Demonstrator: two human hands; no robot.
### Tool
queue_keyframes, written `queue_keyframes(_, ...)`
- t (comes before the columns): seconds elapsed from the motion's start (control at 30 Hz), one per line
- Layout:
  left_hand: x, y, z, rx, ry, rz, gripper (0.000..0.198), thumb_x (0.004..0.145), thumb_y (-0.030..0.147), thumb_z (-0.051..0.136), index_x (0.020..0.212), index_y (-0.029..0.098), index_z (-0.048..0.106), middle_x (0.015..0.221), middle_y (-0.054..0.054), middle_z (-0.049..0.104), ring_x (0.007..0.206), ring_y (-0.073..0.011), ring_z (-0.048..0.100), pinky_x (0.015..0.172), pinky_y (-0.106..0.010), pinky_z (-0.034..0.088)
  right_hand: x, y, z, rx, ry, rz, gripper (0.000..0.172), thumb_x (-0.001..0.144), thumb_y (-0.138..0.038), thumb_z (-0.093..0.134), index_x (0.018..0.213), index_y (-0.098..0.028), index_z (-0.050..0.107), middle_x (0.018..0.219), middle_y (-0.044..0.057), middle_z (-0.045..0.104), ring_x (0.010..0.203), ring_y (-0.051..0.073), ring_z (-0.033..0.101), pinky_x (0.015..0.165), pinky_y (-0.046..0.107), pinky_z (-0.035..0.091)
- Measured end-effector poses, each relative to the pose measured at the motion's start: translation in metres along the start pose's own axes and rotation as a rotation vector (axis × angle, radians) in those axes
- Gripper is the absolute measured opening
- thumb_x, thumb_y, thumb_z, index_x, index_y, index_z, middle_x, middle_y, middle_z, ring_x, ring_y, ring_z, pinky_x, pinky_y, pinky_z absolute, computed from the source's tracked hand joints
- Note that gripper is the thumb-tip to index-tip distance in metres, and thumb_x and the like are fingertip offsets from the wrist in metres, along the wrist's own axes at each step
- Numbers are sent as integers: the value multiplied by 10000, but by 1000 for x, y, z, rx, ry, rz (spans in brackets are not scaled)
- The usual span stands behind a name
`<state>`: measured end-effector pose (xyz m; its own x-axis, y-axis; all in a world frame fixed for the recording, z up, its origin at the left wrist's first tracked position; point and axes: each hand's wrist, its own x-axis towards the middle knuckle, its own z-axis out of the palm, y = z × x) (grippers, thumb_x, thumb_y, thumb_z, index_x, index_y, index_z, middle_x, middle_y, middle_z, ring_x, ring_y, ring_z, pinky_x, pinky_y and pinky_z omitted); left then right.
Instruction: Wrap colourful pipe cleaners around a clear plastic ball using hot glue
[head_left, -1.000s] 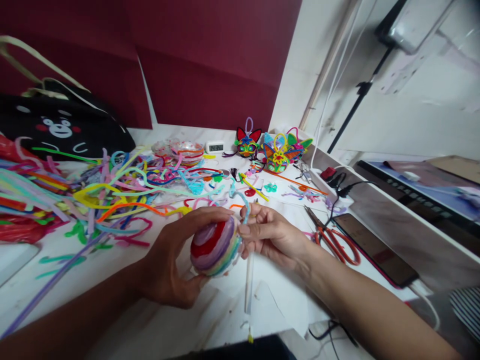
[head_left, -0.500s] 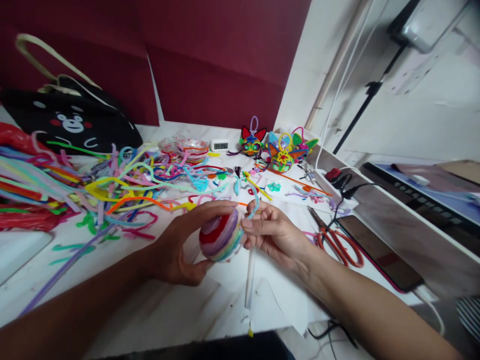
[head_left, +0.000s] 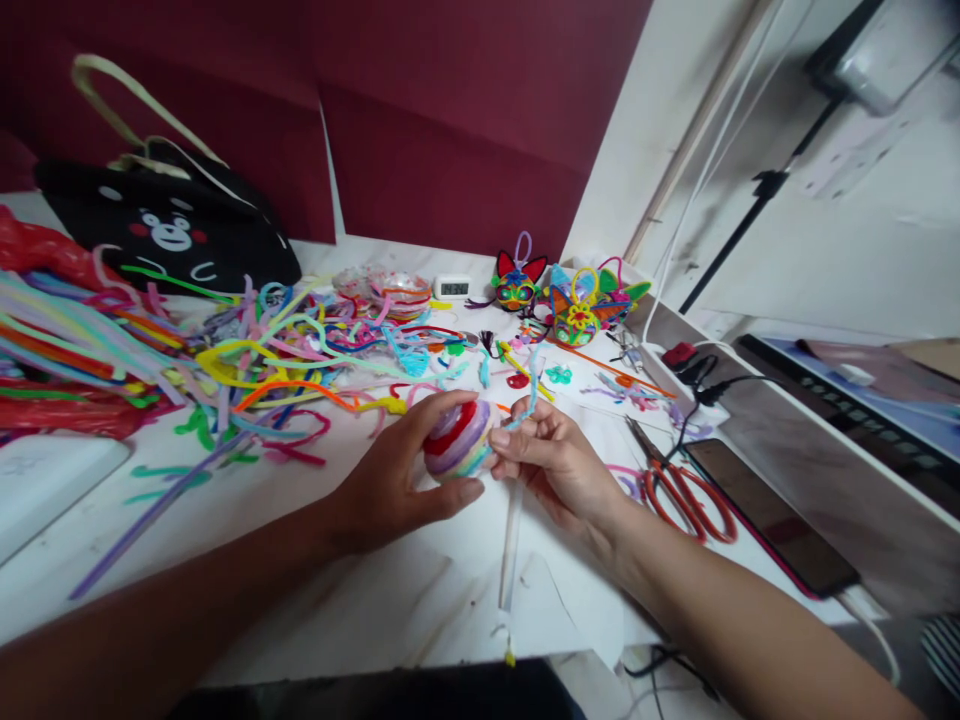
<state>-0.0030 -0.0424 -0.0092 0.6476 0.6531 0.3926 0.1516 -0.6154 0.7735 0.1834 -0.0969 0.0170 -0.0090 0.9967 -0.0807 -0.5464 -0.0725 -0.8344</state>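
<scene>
Clock face centred on the ball, twelve toward the far edge of the desk.

Item, principal: one striped ball, lilac and red, pale bands at three; held over the near part of the desk. Whole sphere or shell: cannot tell.

Item: left hand, at nine. Fingers clamped on the ball, curved over its top, thumb along the lower edge.

Item: right hand, at three. Thumb and forefinger pinched together on a light-blue strand, free end upright toward one; fingertips at the ball's edge, exact contact hidden.

Step in hand, by judgement: working the strand at the ball's side. Next move appears to call for a steady left grip without squeezing and a close pinch, lest the strand slip.

Surroundings: orange-handled scissors and a phone, between three and four; a pale stick, at five; loose coloured stems, between nine and ten; an eared red-and-black ornament, at one; a small digital clock, at twelve.
</scene>
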Motion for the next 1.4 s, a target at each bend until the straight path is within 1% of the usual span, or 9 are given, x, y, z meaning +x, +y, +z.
queue_keyframes(0.1, 0, 4, 3, 96, 74, 1, 580, 806, 377, 674, 1329, 235, 467, 1325, -76, 586, 1201, -261, 572, 1025, -368, 461, -2, 3, 2, -27, -38, -13, 453, 491, -179, 951, 719, -180, 560, 525, -51, 679, 457, 99, 645, 486, 168, 549)
queue_keyframes(0.2, 1, 7, 3, 121, 101, -16, 521, 807, 353, 658, 1287, 245, 488, 1268, -57, 622, 1157, -240, 599, 985, -347, 481, -3, 5, 2, -43, -52, -11, 454, 503, -196, 950, 744, -184, 565, 544, -58, 685, 457, 101, 648, 499, 181, 558)
queue_keyframes(0.4, 2, 7, 1, 91, 86, -35, 509, 780, 357, 665, 1254, 242, 519, 1205, -38, 648, 1078, -231, 627, 879, -326, 519, -2, 7, -1, -95, -66, 0, 459, 531, -250, 945, 729, -187, 535, 557, -42, 690, 481, 121, 670, 518, 210, 581)
queue_keyframes(0.6, 3, 9, -1, 10, 104, -28, 483, 768, 362, 660, 1215, 221, 542, 1135, -55, 650, 1046, -239, 623, 806, -323, 529, -2, 5, -4, -142, -125, -28, 342, 661, -295, 882, 742, -177, 571, 587, -17, 709, 517, 134, 692, 521, 225, 591)
queue_keyframes(0.77, 4, 9, -3, -53, 70, -11, 477, 766, 351, 658, 1211, 226, 542, 1113, -49, 648, 1004, -225, 630, 770, -303, 535, -1, 4, -6, -194, -152, -54, 298, 712, -315, 851, 776, -175, 595, 607, -11, 711, 559, 151, 715, 532, 230, 590)
queue_keyframes(1.03, 4, 1, -4, -133, 43, 44, 502, 764, 327, 672, 1241, 255, 532, 1115, -43, 635, 1019, -245, 628, 808, -336, 532, -1, 5, -6, -174, -145, -80, 295, 703, -295, 857, 756, -166, 597, 560, -23, 688, 485, 114, 667, 498, 199, 566)
queue_keyframes(1.23, 3, -4, -2, -170, 29, 109, 507, 768, 256, 687, 1247, 291, 525, 1277, -46, 569, 1140, -240, 579, 913, -337, 501, -2, 6, -3, -110, -79, -57, 394, 575, -301, 927, 687, -170, 572, 527, -19, 686, 479, 126, 670, 486, 192, 550)
queue_keyframes(1.33, 1, -1, 1, -234, 32, 69, 509, 760, 260, 699, 1237, 296, 526, 1284, -41, 566, 1166, -233, 561, 938, -331, 485, -3, 7, -1, -96, -51, -63, 416, 523, -274, 948, 648, -165, 567, 514, -17, 688, 456, 113, 655, 490, 185, 542)
queue_keyframes(1.4, 1, 2, 3, -287, 34, -3, 498, 762, 293, 708, 1226, 290, 528, 1267, -43, 573, 1088, -213, 592, 891, -316, 498, -3, 9, -1, -99, -43, -85, 392, 534, -272, 944, 648, -159, 585, 520, -13, 695, 463, 105, 652, 501, 183, 542)
